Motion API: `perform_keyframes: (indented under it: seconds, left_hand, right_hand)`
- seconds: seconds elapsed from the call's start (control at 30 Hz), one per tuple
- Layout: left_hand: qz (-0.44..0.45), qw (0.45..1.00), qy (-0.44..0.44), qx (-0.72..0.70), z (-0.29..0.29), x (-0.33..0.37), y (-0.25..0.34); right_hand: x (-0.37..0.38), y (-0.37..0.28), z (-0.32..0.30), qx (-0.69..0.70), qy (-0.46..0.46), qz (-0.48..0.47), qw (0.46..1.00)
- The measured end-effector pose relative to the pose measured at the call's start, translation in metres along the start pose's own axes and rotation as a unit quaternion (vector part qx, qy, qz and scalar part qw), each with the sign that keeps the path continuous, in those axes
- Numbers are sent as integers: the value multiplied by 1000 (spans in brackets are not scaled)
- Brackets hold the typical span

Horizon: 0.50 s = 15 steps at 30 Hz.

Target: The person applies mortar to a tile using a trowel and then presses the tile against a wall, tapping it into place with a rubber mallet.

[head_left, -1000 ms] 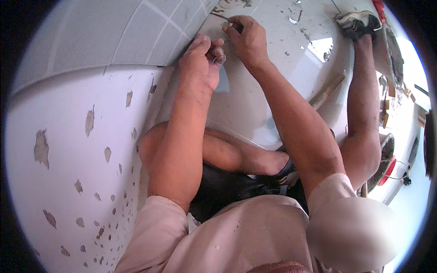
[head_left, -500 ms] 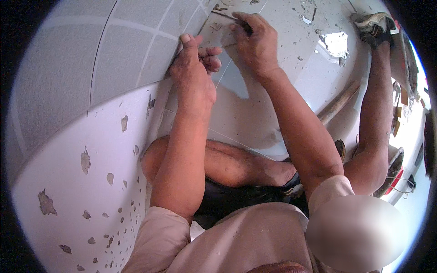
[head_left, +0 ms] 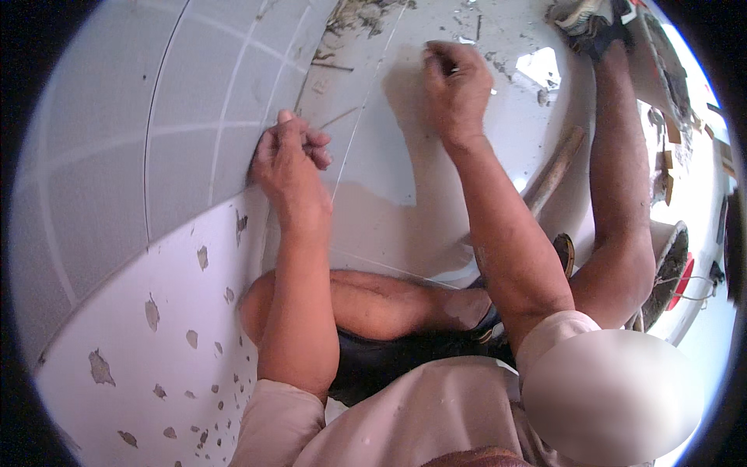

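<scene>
I sit on the floor against a wall of pale grey tiles [head_left: 194, 156]. My left hand [head_left: 292, 167] rests at the edge of the lowest tile, fingers curled together against it; whether they pinch anything is hidden. A thin white string [head_left: 366, 109] runs down the bare grey surface just past those fingertips. My right hand [head_left: 457, 89] is higher and to the right on the bare surface, fingers closed on a small thin object that glints between them.
A white floor with chipped spots [head_left: 156, 335] lies at lower left. A wooden handle [head_left: 554, 167] lies by my right forearm. My shod foot [head_left: 591, 19] is at top right. Mortar crumbs [head_left: 366, 12], a tile shard [head_left: 545, 66] and a dirty pan [head_left: 671, 268] lie around.
My two hands were close together near the tile edge; the right hand has since moved away to the right. The view has shifted, showing more tiled wall.
</scene>
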State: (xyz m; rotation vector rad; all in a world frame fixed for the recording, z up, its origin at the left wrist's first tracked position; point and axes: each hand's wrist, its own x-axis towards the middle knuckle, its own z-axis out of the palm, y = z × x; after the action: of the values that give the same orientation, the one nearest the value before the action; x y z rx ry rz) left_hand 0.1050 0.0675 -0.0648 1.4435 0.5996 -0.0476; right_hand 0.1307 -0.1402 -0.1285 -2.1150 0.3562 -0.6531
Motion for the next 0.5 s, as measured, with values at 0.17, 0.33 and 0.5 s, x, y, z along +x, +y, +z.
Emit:
perform_keyframes:
  seconds: [0.17,0.33,0.5]
  left_hand:
    - [13,1000,11,9,3,0,1]
    - [36,999,-4,37,6,0,2]
    - [116,990,2,82,-2,-3,8]
  right_hand:
    - [55,41,-36,-191,69,56,978]
    - [83,49,-36,-295,-74,64,950]
    - [52,11,-14,-118,-89,73,986]
